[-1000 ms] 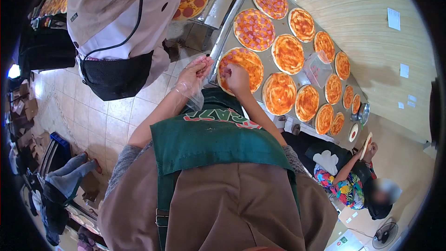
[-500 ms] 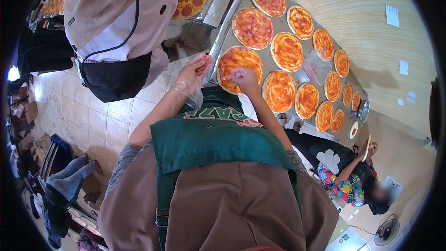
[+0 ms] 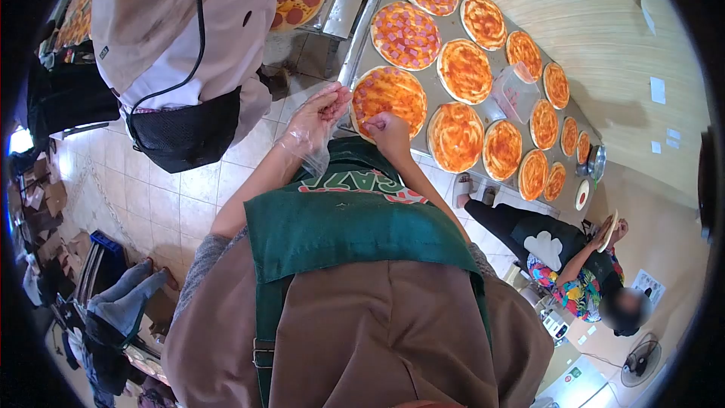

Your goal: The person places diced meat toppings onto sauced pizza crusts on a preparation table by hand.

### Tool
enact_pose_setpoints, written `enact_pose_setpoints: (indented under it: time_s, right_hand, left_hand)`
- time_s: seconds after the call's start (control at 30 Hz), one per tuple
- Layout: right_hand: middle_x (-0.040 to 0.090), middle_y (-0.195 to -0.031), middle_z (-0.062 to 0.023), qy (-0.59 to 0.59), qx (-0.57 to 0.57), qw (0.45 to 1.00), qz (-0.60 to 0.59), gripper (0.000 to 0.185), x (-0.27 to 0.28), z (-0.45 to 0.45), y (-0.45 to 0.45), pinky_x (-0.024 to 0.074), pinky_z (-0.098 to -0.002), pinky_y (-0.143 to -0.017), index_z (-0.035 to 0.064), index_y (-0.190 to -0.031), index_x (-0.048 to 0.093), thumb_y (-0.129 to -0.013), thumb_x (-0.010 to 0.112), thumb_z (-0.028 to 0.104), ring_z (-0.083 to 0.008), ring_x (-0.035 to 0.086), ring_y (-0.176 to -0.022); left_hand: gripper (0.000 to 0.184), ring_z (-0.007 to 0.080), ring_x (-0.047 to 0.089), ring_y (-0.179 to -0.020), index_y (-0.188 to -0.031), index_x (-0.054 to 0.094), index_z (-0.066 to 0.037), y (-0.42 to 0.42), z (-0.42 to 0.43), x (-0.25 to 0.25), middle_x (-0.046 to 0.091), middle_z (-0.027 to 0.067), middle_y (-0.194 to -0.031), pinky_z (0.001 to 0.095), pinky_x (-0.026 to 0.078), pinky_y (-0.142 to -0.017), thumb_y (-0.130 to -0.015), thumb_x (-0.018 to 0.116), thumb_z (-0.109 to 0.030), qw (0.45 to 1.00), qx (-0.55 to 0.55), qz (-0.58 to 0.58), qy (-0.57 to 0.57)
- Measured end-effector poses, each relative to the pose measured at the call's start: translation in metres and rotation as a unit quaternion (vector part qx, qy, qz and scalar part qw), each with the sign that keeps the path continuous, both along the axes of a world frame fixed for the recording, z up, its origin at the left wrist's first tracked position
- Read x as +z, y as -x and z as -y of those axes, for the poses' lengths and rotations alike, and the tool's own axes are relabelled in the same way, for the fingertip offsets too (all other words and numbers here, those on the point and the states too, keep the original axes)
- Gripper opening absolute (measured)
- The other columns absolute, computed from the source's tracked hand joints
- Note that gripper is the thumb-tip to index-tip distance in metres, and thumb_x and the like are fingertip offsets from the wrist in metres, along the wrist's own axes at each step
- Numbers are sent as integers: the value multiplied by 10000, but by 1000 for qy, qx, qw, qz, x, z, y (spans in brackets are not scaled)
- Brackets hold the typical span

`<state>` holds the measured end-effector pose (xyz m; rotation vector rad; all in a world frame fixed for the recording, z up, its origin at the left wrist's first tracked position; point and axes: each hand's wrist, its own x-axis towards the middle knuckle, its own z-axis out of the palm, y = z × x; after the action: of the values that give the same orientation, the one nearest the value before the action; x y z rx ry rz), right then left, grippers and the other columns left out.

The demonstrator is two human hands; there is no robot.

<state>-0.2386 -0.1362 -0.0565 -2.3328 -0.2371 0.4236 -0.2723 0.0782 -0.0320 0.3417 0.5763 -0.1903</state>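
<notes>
My left hand point(image 3: 320, 112), in a loose clear plastic glove, is cupped at the left edge of the metal table. Pinkish pieces that look like diced ham seem to lie in its palm, partly hidden by the fingers. Close beside it is a sauced pizza base point(image 3: 400, 97) with a few ham cubes along its left side. My bare right hand point(image 3: 388, 133) is over that base's near edge, fingertips pinched together; what they hold is too small to make out. Two pizzas point(image 3: 405, 35) farther up the table are covered with ham cubes.
Several sauced bases point(image 3: 464, 70) cover the metal table. A clear plastic container point(image 3: 516, 94) with pink pieces stands among them. A co-worker point(image 3: 174, 53) stands close on the left, near a pepperoni pizza point(image 3: 299, 1). Another person point(image 3: 578, 272) at right holds a flat dough round point(image 3: 609, 231).
My right hand has shifted slightly down and left, toward the base's near edge. My left hand's fingers have changed pose a little. The person at right has moved slightly.
</notes>
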Motion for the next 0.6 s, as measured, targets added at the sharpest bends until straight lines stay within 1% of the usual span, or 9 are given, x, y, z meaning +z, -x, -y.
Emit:
enact_pose_setpoints:
  time_s: [0.07,0.17,0.27,0.37,0.47,0.53,0.57,0.6]
  right_hand:
    - [691,-738,-97,-3,-37,999,3,146,-4,-4,4,520,-321,-619,7,-862,689,-797,775,106,-175,667,-662]
    - [689,-732,-100,47,-20,998,37,121,-3,-6,8,522,-357,-630,32,-817,697,-786,773,121,-230,665,-658]
    - [678,-754,-112,76,34,990,116,104,-2,-4,6,518,-389,-688,52,-787,702,-770,767,131,-281,656,-738]
    - [668,-801,-138,102,42,983,148,90,10,-8,10,497,-470,-752,60,-783,697,-753,701,144,-341,612,-848]
    - [662,-832,-125,90,39,981,170,92,15,-7,4,492,-457,-775,72,-814,712,-767,713,151,-332,607,-876]
    - [653,-842,-122,-9,8,984,180,131,41,-19,-1,492,-434,-778,62,-833,704,-773,744,171,-325,611,-873]
    - [649,-847,-120,-59,-9,981,185,153,56,-25,-4,493,-423,-780,56,-843,700,-776,759,181,-322,613,-872]
    - [645,-843,-119,-75,11,975,209,159,65,-31,-8,492,-420,-783,57,-858,700,-778,758,181,-320,612,-875]
  left_hand:
    - [321,264,607,-1205,-1263,568,21,1,0,3,631,171,-1252,331,512,-1023,-944,587,-13,1000,-2,3,12]
    - [316,263,606,-1206,-1269,564,23,1,0,5,630,173,-1255,327,515,-1016,-958,573,-31,1000,-9,5,14]
    - [326,260,604,-1209,-1280,558,26,1,-1,7,633,173,-1253,326,512,-1017,-964,570,-54,1000,-13,0,9]
    - [343,257,603,-1212,-1286,558,30,0,1,8,638,170,-1249,332,506,-1024,-966,582,-92,1000,-23,3,6]
    - [355,251,608,-1202,-1284,569,30,0,0,18,645,161,-1240,337,499,-1029,-974,581,-144,999,-44,21,6]
    - [362,241,621,-1175,-1282,579,28,0,0,21,651,152,-1228,338,498,-1027,-984,571,-178,997,-62,42,24]
    - [343,227,640,-1129,-1263,589,24,-1,1,18,663,144,-1190,332,515,-999,-991,563,-182,997,-65,41,33]
    - [326,212,658,-1083,-1244,598,21,-1,3,14,675,135,-1153,326,532,-971,-997,555,-187,996,-68,40,42]
